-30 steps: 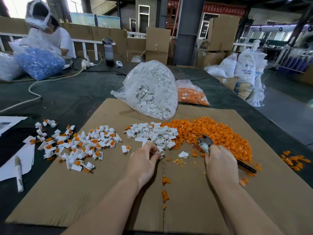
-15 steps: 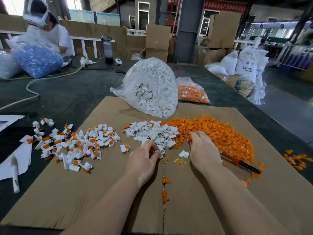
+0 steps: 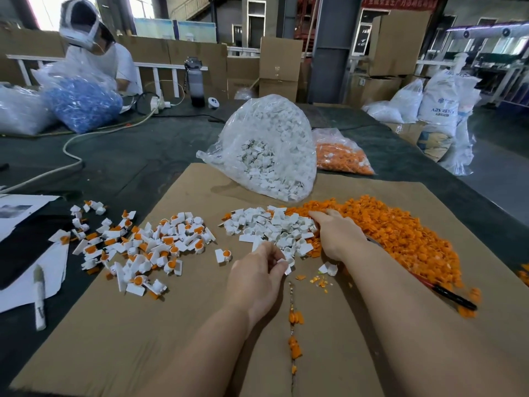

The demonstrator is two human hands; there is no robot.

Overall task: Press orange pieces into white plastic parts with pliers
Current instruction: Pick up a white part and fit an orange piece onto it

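My left hand pinches a small white plastic part at the near edge of the white parts pile. My right hand lies with straight fingers on the left edge of the orange pieces pile, fingertips among the pieces. The pliers lie on the cardboard under my right forearm, only the dark handle end showing. Finished white parts with orange inserts are spread at the left.
A brown cardboard sheet covers the dark table. A clear bag of white parts and a bag of orange pieces stand behind. Papers and a marker lie left. A person sits far left by a blue-filled bag.
My right hand let go of the pliers, left them on the cardboard and reached forward into the orange pile. My left hand stayed at the white pile, pinching a part.
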